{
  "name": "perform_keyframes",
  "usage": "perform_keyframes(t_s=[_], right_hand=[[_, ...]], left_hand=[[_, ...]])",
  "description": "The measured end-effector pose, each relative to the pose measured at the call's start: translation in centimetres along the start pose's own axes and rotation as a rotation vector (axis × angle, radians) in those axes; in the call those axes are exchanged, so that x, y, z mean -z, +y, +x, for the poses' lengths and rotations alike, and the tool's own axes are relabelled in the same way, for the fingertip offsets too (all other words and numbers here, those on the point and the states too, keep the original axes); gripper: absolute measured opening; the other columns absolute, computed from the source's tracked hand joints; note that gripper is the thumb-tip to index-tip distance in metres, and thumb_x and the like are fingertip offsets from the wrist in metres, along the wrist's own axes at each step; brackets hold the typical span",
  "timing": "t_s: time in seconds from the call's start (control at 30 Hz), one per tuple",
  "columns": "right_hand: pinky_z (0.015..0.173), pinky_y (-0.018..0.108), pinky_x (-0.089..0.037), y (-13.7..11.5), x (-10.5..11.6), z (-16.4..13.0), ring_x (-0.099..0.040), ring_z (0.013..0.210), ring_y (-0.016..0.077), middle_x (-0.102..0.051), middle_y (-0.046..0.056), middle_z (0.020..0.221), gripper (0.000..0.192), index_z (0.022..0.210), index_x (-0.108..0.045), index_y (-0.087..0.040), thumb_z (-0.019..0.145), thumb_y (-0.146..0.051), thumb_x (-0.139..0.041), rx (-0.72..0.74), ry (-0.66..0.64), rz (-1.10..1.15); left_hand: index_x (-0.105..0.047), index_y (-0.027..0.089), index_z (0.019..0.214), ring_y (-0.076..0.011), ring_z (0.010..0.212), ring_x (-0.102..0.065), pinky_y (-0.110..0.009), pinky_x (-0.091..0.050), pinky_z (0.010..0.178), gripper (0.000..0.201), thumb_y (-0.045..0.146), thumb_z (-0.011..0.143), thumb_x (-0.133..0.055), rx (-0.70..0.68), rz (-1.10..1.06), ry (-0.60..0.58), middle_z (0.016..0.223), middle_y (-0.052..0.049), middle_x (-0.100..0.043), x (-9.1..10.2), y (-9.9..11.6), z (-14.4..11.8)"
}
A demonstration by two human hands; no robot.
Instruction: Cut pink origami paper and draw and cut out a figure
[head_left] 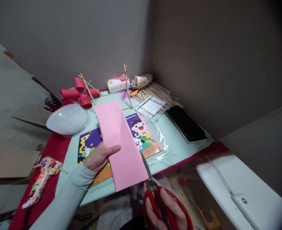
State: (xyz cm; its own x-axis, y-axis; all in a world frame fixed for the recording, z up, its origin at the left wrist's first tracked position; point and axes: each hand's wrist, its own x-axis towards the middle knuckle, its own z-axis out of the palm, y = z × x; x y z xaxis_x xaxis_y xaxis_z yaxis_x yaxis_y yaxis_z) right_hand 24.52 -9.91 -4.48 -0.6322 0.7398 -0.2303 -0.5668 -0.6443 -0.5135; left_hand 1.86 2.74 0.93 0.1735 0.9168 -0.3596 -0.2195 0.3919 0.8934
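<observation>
Grey walls cornering our cluttered table (179,143), our left hand (99,156) pinching the folded pink paper (122,143), our right hand (162,207) gripping red scissors (155,191), blades meeting its edge, picture book (90,143) lying beneath

pink paper (119,143): long folded sheet, held raised and slanted above a picture book, its near end past the table edge. scissors (163,199): red handles, dark blades, tips pointing up, touching the sheet's lower right edge
</observation>
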Motion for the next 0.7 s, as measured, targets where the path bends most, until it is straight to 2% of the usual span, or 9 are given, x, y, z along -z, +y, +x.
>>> perform_keyframes(t_s=[0.13,0.27,0.33,0.43,0.47,0.5,0.53,0.6,0.7], right_hand=[[0.032,0.015,-0.022,0.9,0.1,-0.2,-0.027,0.032,0.0026,-0.051,-0.005,0.053,0.05,0.086,-0.061,-0.016,0.094,-0.065,-0.051,-0.001,-0.01,0.173],[0.028,0.015,-0.02,0.6,-0.1,0.4,-0.023,0.03,0.0025,-0.042,-0.005,0.047,0.062,0.069,-0.061,-0.013,0.1,-0.061,-0.037,0.029,-0.052,0.155],[0.028,0.015,-0.02,0.6,-0.1,0.5,-0.023,0.03,0.0025,-0.042,-0.005,0.047,0.067,0.065,-0.061,-0.012,0.102,-0.06,-0.033,0.029,-0.038,0.136],[0.03,0.015,-0.021,0.6,-0.3,0.4,-0.027,0.033,0.003,-0.046,-0.003,0.052,0.063,0.071,-0.064,-0.012,0.102,-0.058,-0.035,0.013,0.015,0.127],[0.031,0.015,-0.022,0.6,-0.4,0.4,-0.028,0.034,0.0032,-0.047,-0.003,0.054,0.06,0.073,-0.064,-0.012,0.101,-0.058,-0.037,0.014,0.039,0.127],[0.032,0.015,-0.023,0.6,-0.6,0.4,-0.029,0.035,0.0033,-0.046,-0.003,0.054,0.058,0.074,-0.064,-0.012,0.101,-0.057,-0.039,0.016,0.054,0.124],[0.033,0.015,-0.023,0.5,-0.8,0.4,-0.028,0.036,0.0033,-0.044,-0.004,0.053,0.058,0.073,-0.063,-0.012,0.1,-0.057,-0.04,0.021,0.066,0.117],[0.034,0.014,-0.022,0.3,-1.4,0.4,-0.027,0.037,0.0028,-0.04,-0.005,0.051,0.058,0.069,-0.061,-0.012,0.098,-0.058,-0.045,0.031,0.085,0.119],[0.035,0.014,-0.019,0.2,-2.2,0.5,-0.024,0.039,0.0017,-0.043,-0.005,0.054,0.05,0.068,-0.059,-0.013,0.093,-0.056,-0.057,0.053,0.158,0.202]], left_hand=[[-0.066,0.014,0.104,-0.0274,0.091,-0.073,-0.036,-0.06,0.079,0.05,0.043,0.068,-0.084,0.109,0.247,-0.038,0.105,-0.014,-0.075,0.4,0.1,-0.9],[-0.057,0.018,0.092,-0.0246,0.054,-0.067,-0.034,-0.052,0.048,0.048,0.06,0.074,-0.072,0.12,0.58,0.135,0.068,-0.008,-0.07,2.3,0.9,-2.2],[-0.054,0.02,0.098,-0.0261,0.057,-0.066,-0.036,-0.052,0.05,0.043,0.056,0.079,-0.068,0.012,0.694,0.337,0.067,-0.004,-0.067,2.8,0.8,-3.0],[-0.055,0.016,0.114,-0.0354,0.104,-0.066,-0.051,-0.054,0.086,0.039,0.045,0.088,-0.062,-0.421,1.102,0.631,0.1,-0.016,-0.07,1.8,-0.5,-3.8],[-0.056,0.012,0.118,-0.0379,0.12,-0.059,-0.056,-0.048,0.099,0.041,0.044,0.092,-0.056,-0.622,1.289,0.623,0.114,-0.021,-0.067,1.0,-1.2,-3.8],[-0.055,0.009,0.126,-0.0374,0.133,-0.05,-0.056,-0.041,0.108,0.044,0.042,0.097,-0.049,-0.784,1.41,0.53,0.127,-0.024,-0.062,0.1,-2.0,-3.6],[-0.047,0.007,0.138,-0.0346,0.144,-0.038,-0.054,-0.036,0.115,0.051,0.041,0.1,-0.044,-0.855,1.498,0.395,0.144,-0.024,-0.052,-0.7,-2.9,-3.3],[-0.031,0.008,0.151,-0.0319,0.151,-0.024,-0.055,-0.029,0.12,0.064,0.047,0.102,-0.039,-0.859,1.649,0.168,0.158,-0.021,-0.036,-2.1,-4.3,-2.5],[-0.022,0.013,0.156,-0.0308,0.152,-0.021,-0.059,-0.022,0.121,0.071,0.055,0.101,-0.036,-0.775,1.787,0.042,0.162,-0.017,-0.03,-2.9,-5.5,-1.6]])
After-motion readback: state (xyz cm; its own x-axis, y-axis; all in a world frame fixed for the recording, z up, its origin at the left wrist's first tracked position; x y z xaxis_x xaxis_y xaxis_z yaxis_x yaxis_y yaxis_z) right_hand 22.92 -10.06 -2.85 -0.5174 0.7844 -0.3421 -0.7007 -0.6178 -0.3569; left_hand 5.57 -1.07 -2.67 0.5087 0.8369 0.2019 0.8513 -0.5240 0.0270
